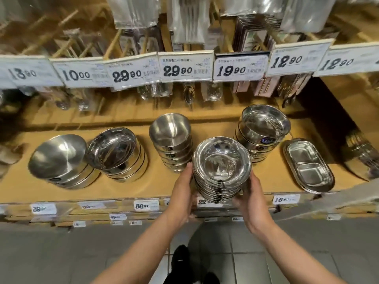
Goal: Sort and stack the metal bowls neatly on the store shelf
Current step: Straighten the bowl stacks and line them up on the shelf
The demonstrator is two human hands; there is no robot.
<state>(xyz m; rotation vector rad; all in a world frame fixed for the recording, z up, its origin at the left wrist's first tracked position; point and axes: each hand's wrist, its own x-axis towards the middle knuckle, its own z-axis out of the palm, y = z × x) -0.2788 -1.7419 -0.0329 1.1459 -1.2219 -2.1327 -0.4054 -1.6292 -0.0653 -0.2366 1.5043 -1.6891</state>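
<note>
Steel bowls, a tall stack [221, 169], stand upright at the shelf [143, 187] front, clasped between left hand [183, 193] and right hand [252, 198], one each side. The open gap lies just ahead, between two further stacks.

Bare forearms, dark shoes

Both forearms [143, 249] were sleeveless; black shoes [180, 257] showed on grey tiles at the bottom centre.
</note>
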